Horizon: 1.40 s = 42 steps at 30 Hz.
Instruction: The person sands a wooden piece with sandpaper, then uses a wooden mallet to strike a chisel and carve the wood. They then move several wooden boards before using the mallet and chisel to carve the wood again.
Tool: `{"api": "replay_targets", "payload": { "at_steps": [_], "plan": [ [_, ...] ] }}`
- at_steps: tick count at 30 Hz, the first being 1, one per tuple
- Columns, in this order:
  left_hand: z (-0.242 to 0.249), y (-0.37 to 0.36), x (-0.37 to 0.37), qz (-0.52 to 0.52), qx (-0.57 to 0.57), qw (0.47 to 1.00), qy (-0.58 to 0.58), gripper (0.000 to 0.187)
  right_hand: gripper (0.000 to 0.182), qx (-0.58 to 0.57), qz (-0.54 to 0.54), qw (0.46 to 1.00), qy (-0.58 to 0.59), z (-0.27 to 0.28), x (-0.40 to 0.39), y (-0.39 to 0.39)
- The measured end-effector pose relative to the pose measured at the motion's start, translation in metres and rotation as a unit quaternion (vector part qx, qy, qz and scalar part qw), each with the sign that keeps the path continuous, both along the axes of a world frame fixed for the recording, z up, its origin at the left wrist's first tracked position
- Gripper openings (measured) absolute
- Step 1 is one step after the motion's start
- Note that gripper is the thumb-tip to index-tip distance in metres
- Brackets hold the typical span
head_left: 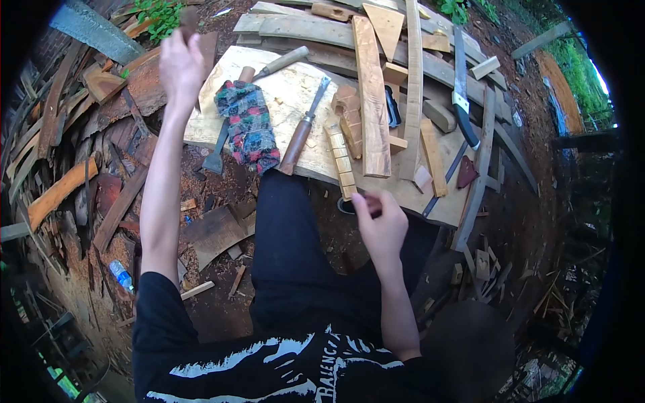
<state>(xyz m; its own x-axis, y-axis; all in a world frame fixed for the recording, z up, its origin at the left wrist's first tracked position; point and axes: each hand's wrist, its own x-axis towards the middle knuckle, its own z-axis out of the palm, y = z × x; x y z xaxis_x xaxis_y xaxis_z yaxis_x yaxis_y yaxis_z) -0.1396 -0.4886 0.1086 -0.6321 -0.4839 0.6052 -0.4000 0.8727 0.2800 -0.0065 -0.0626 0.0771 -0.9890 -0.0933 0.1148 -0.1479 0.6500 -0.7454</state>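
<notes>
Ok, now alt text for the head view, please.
A person's right hand is at the lower end of a banded wooden piece over a cluttered work surface; the left hand is raised by a blurred brown object. Nearby lie a chisel, plaid cloth, handsaw and wooden boards.

Down on my left I see a plastic bottle [121, 276] with blue on it, lying on the littered ground [94, 275]. Curved offcuts [63, 193] heap up past it. Farther ahead of me, a pale grey beam [97, 31] slants beside a leafy green plant [158, 19], and more greenery [583, 77] shows at my far right.
</notes>
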Motion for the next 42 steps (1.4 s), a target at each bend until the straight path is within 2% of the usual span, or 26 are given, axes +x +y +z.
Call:
{"api": "replay_targets", "payload": {
  "at_steps": [1, 2, 4, 6, 7, 9, 10, 12, 14, 16, 18, 20, 22, 24, 28, 30, 31, 33, 37, 39, 42],
  "plan": [
    [0.024, 0.015, 0.013, -0.034, -0.013, 0.997, 0.074, 0.044, 0.037, 0.064, 0.027, 0.998, -0.001, -0.008, -0.002, -0.002],
    [0.047, 0.031, 0.024, -0.068, -0.026, 0.986, 0.149, 0.044, 0.037, 0.062, 0.026, 0.998, -0.002, -0.017, -0.003, -0.006],
    [0.081, 0.057, 0.039, -0.121, -0.014, 0.957, 0.263, 0.034, 0.044, 0.148, 0.037, 0.988, 0.033, -0.032, -0.004, -0.016],
    [0.111, 0.103, 0.053, -0.181, 0.14, 0.907, 0.354, 0.04, 0.045, 0.143, 0.04, 0.988, 0.045, -0.038, -0.003, -0.022],
    [0.115, 0.117, 0.057, -0.181, 0.141, 0.907, 0.353, 0.04, 0.043, 0.142, 0.039, 0.989, 0.026, -0.04, -0.003, -0.023],
    [0.12, 0.141, 0.06, -0.287, 0.326, 0.791, 0.431, 0.034, 0.041, 0.141, 0.038, 0.989, 0.01, -0.04, -0.004, -0.026],
    [0.123, 0.165, 0.063, -0.293, 0.426, 0.739, 0.431, 0.024, 0.039, 0.127, 0.036, 0.991, 0.008, -0.038, -0.004, -0.028],
    [0.1, 0.181, 0.053, -0.335, 0.45, 0.743, 0.364, 0.024, 0.037, 0.115, 0.034, 0.993, 0.005, -0.039, -0.004, -0.029],
    [0.091, 0.212, 0.041, -0.334, 0.548, 0.689, 0.336, 0.032, 0.036, 0.116, 0.032, 0.992, 0.025, -0.043, -0.004, -0.025],
    [0.073, 0.221, 0.036, -0.367, 0.525, 0.709, 0.294, 0.033, 0.036, 0.107, 0.031, 0.994, 0.022, -0.044, -0.003, -0.02],
    [0.053, 0.228, 0.026, -0.356, 0.536, 0.703, 0.301, 0.035, 0.036, 0.095, 0.028, 0.995, 0.018, -0.046, -0.004, -0.016],
    [0.025, 0.223, 0.01, -0.308, 0.432, 0.775, 0.344, 0.038, 0.037, 0.068, 0.037, 0.997, 0.029, -0.048, -0.004, -0.013],
    [0.02, 0.228, 0.011, -0.302, 0.451, 0.768, 0.339, 0.036, 0.037, 0.058, 0.039, 0.997, 0.024, -0.049, -0.005, -0.013],
    [0.013, 0.23, 0.009, -0.314, 0.4, 0.78, 0.364, 0.035, 0.037, 0.047, 0.042, 0.998, 0.019, -0.05, -0.005, -0.014],
    [0.007, 0.232, 0.013, -0.321, 0.375, 0.793, 0.357, 0.036, 0.035, 0.022, 0.029, 0.999, 0.019, -0.052, -0.006, -0.014],
    [0.006, 0.232, 0.017, -0.306, 0.397, 0.801, 0.327, 0.048, 0.035, 0.017, 0.032, 0.999, 0.017, -0.051, -0.006, -0.014],
    [0.007, 0.234, 0.019, -0.306, 0.396, 0.802, 0.328, 0.048, 0.035, 0.017, 0.031, 0.999, 0.013, -0.051, -0.006, -0.014],
    [0.011, 0.241, 0.023, -0.309, 0.456, 0.765, 0.334, 0.049, 0.034, 0.018, 0.028, 0.999, 0.008, -0.051, -0.006, -0.014],
    [0.018, 0.241, 0.029, -0.317, 0.478, 0.756, 0.315, 0.051, 0.035, 0.014, 0.03, 0.999, 0.014, -0.051, -0.007, -0.014],
    [0.013, 0.237, 0.028, -0.302, 0.435, 0.793, 0.301, 0.053, 0.035, 0.013, 0.031, 0.999, 0.017, -0.05, -0.007, -0.014],
    [0.008, 0.235, 0.03, -0.297, 0.413, 0.811, 0.288, 0.054, 0.035, 0.011, 0.031, 0.999, 0.009, -0.05, -0.007, -0.014]
  ]
}}
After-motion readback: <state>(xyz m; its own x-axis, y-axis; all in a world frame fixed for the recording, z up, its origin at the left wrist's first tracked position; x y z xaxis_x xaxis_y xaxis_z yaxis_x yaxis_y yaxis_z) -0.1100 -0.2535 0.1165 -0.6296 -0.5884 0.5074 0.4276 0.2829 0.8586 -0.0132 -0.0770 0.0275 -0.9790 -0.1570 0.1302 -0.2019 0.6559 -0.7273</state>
